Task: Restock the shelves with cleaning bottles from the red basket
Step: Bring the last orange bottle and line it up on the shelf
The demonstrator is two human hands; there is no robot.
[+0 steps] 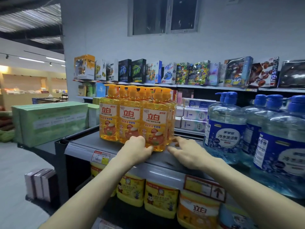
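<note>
Several orange pump bottles stand in rows on the grey shelf (85,144). The front right orange bottle (156,123) stands at the shelf's front. My left hand (137,147) has its fingers curled round the base of that bottle from the left. My right hand (184,150) hovers just right of the bottle with fingers spread; whether it touches the bottle I cannot tell. The red basket is out of view.
Large clear blue-capped jugs (226,128) stand on the shelf at right. Yellow and orange containers (160,198) fill the shelf below. Toy boxes (165,73) line the top shelf. Green cartons (49,121) sit at left, small boxes (40,184) on the floor.
</note>
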